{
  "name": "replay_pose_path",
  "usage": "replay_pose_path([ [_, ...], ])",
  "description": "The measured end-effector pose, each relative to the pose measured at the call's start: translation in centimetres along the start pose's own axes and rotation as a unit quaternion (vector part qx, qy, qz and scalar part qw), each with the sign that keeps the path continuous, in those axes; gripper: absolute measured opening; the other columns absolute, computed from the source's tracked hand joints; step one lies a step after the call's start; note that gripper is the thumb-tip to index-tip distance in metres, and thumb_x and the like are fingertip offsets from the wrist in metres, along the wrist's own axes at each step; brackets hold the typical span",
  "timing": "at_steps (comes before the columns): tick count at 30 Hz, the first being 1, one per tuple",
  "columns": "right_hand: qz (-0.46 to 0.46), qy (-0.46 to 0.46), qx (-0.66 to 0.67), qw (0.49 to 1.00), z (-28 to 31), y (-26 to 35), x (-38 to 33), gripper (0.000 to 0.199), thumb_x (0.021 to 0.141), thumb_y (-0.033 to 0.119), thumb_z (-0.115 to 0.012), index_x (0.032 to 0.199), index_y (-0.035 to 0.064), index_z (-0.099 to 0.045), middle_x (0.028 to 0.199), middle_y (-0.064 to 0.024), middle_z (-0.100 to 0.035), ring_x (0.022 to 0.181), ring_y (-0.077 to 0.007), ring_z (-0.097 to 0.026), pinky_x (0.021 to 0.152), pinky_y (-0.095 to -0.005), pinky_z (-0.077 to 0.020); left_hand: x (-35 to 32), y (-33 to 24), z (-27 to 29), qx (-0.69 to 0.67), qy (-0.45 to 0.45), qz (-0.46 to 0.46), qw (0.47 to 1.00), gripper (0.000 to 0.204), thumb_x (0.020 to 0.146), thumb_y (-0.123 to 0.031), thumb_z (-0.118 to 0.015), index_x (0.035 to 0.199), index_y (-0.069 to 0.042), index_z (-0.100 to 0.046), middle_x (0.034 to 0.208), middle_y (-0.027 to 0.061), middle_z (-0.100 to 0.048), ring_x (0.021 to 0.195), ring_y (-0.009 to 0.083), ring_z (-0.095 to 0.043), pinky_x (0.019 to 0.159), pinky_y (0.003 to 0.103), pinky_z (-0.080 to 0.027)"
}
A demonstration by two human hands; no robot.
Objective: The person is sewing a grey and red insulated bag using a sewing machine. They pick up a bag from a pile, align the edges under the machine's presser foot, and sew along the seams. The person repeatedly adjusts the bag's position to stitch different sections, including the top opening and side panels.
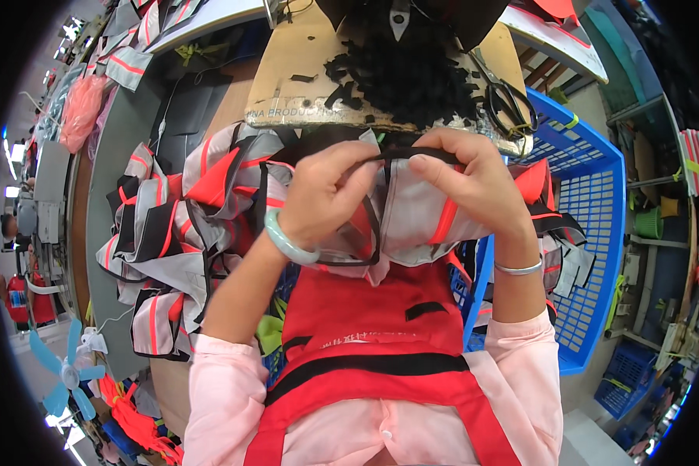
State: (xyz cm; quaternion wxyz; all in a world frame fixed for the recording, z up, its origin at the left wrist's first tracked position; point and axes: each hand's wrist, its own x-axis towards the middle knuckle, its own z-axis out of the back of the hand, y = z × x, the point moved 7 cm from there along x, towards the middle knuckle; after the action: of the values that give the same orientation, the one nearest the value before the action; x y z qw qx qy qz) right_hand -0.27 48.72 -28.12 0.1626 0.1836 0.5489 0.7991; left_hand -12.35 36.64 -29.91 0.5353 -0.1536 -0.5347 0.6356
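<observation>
Both hands are at a grey vest-like garment (pixel 419 213) with black edging and bright red-orange stripes, in front of the table edge. My left hand (pixel 326 190), with a pale green bangle on its wrist, pinches the black edging near the middle. On the other side my right hand (pixel 481 182), wearing a silver bangle, has its thumb and fingers closed on the same black strip. The garment hangs from both hands over the red apron (pixel 369 303). Its lower folds are partly hidden by the left forearm.
A worn wooden tabletop (pixel 287 70) carries a heap of black fabric scraps (pixel 408 74) and black-handled scissors (pixel 507 101). More striped grey garments (pixel 167 241) pile up at left. A blue plastic basket (pixel 610 186) stands at right, with garments in it.
</observation>
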Motion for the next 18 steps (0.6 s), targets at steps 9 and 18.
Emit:
replay_pose_path([
  [9, -0.061, -0.054, 0.192, 0.978, 1.3, -0.5, 3.4, 0.022, 0.087, 0.019, -0.062, 0.095, -0.0019, -0.062, 0.081, 0.0032, -0.060, 0.076, -0.0036, -0.051, 0.068, -0.0203, -0.0429, 8.7, -1.8, 1.3, -0.061, 0.226, 0.129, 0.964, 0.027, 0.093, -0.019, -0.047, 0.076, -0.001, -0.055, 0.070, 0.0011, -0.054, 0.068, 0.0095, -0.050, 0.066, 0.024, -0.040],
  [18, -0.091, -0.102, 0.212, 0.968, 2.7, -3.0, 6.1, 0.024, 0.087, 0.023, -0.063, 0.095, -0.0007, -0.062, 0.082, 0.0034, -0.059, 0.077, -0.0027, -0.050, 0.069, -0.0188, -0.0402, 12.5, 1.2, 0.4, -0.043, 0.200, 0.183, 0.962, 0.030, 0.089, -0.028, -0.050, 0.072, -0.004, -0.059, 0.067, -0.0003, -0.057, 0.063, 0.0055, -0.049, 0.061, 0.021, -0.034],
])
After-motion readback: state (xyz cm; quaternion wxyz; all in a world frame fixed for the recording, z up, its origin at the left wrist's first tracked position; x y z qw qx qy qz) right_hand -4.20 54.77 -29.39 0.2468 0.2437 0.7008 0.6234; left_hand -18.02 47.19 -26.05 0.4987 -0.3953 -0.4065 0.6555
